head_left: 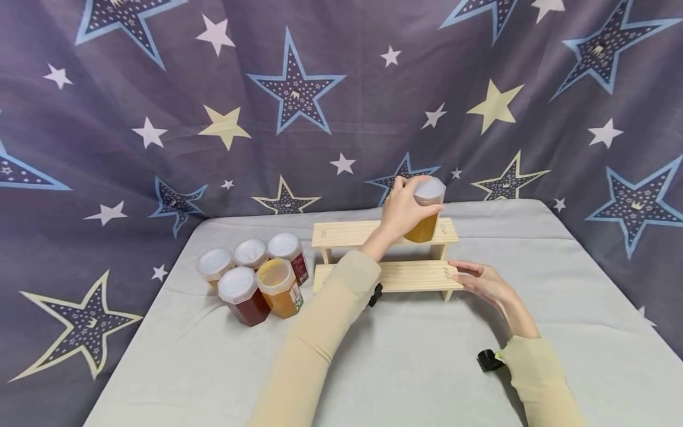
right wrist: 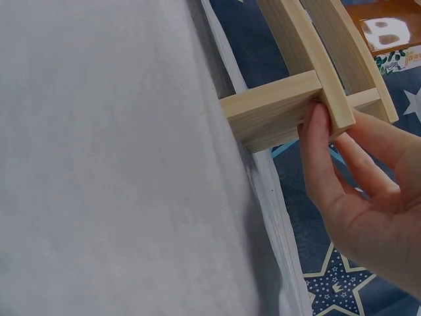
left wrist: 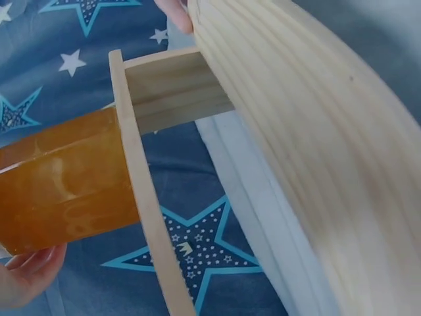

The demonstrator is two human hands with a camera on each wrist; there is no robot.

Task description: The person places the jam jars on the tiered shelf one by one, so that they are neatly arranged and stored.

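Note:
My left hand point(head_left: 401, 209) grips a jar of amber contents, perhaps honey, with a whitish lid; the jar point(head_left: 425, 228) is at the right end of the upper board point(head_left: 347, 233) of a two-step wooden rack. In the left wrist view the base of this amber jar point(left wrist: 66, 181) lies against the board's edge; I cannot tell whether its weight rests there. My right hand point(head_left: 487, 286) holds the right end of the lower board point(head_left: 411, 276). Seen from the right wrist, the thumb and fingers of that hand point(right wrist: 362, 184) pinch the board's end point(right wrist: 335, 99).
Left of the rack, several lidded jars stand close together, among them a dark red jar point(head_left: 249, 305) and an amber jar point(head_left: 283, 293) with a yellowish top. A pale cloth point(head_left: 416, 367) covers the table. Behind it hangs a star-patterned curtain point(head_left: 331, 53).

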